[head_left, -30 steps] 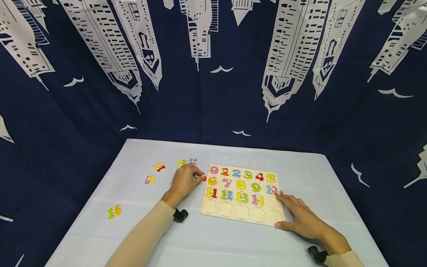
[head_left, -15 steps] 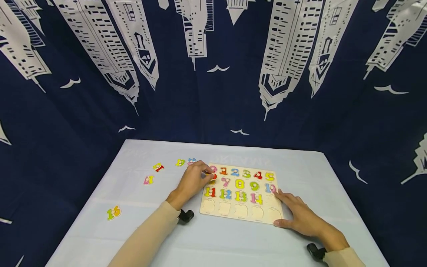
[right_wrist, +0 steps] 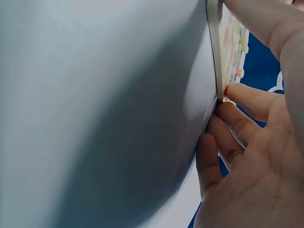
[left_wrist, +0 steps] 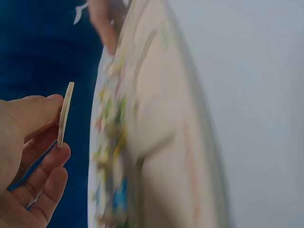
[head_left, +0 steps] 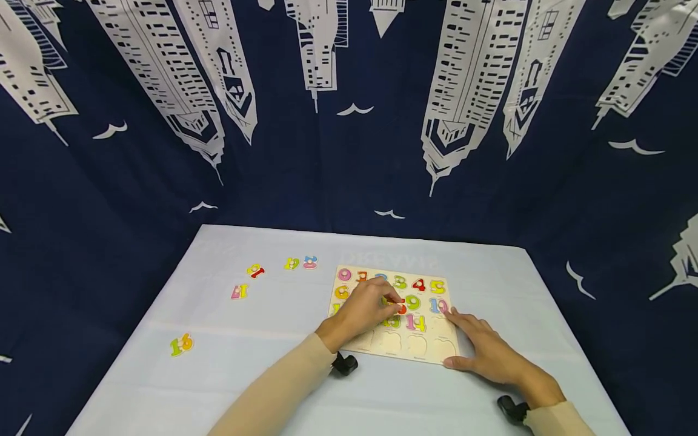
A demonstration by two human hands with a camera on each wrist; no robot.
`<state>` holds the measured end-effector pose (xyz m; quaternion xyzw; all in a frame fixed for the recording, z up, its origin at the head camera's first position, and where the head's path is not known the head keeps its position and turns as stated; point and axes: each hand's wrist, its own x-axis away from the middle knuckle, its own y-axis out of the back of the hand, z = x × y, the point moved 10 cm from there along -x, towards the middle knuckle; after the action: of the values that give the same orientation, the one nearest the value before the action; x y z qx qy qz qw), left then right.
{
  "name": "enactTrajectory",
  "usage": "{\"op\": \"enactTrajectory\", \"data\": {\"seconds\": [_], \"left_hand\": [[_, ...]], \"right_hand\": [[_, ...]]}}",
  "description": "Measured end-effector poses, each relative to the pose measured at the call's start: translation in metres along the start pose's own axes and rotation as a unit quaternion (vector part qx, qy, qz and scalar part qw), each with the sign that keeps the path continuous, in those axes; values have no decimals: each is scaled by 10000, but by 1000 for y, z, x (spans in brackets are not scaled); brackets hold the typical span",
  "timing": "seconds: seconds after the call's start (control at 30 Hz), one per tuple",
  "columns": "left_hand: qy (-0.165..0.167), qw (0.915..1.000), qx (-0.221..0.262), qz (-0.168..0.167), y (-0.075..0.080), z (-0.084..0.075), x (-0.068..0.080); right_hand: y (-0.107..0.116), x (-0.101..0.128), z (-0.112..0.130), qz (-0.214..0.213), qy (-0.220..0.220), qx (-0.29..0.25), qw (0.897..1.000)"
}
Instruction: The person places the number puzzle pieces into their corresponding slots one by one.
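My left hand (head_left: 365,309) is over the middle of a wooden number puzzle board (head_left: 432,332), pinching a thin number piece (head_left: 402,308) that shows red. In the left wrist view the piece (left_wrist: 65,114) is seen edge-on between thumb and fingertips, apart from the board; its number cannot be read. My right hand (head_left: 488,351) rests at the board's right edge, fingers extended, with the index fingertip beside the 10 piece (head_left: 438,305) and the thumb at the near corner. Colourful numbers fill the upper rows, partly hidden by my left hand. Shaped recesses line the near row.
Loose number pieces lie left of the board on the white table (head_left: 262,375): a green-and-orange one (head_left: 182,344), a pink-and-yellow one (head_left: 239,292), a yellow-and-red one (head_left: 255,271), a green-and-yellow one (head_left: 291,263) and a blue-and-pink one (head_left: 310,262). A dark patterned cloth (head_left: 327,169) hangs behind.
My left hand has carried the red-showing piece rightward from beside the board's left edge to over its middle. The right hand stays at the board's right edge.
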<state>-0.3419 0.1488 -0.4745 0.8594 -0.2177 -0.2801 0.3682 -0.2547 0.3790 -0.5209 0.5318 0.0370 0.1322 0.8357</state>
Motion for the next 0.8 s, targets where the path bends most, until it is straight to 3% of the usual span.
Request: {"op": "enactTrajectory", "data": {"seconds": [0.2, 0.53, 0.8], "left_hand": [[-277, 9991, -101, 301, -34, -24, -10], [-221, 9964, -306, 759, -79, -41, -26], [-484, 9941, -563, 793, -94, -55, -37]], "right_hand": [[0, 0, 1, -15, 62, 10, 10000], [0, 0, 4, -94, 193, -84, 9997], [2, 2, 4, -145, 224, -44, 9996]]}}
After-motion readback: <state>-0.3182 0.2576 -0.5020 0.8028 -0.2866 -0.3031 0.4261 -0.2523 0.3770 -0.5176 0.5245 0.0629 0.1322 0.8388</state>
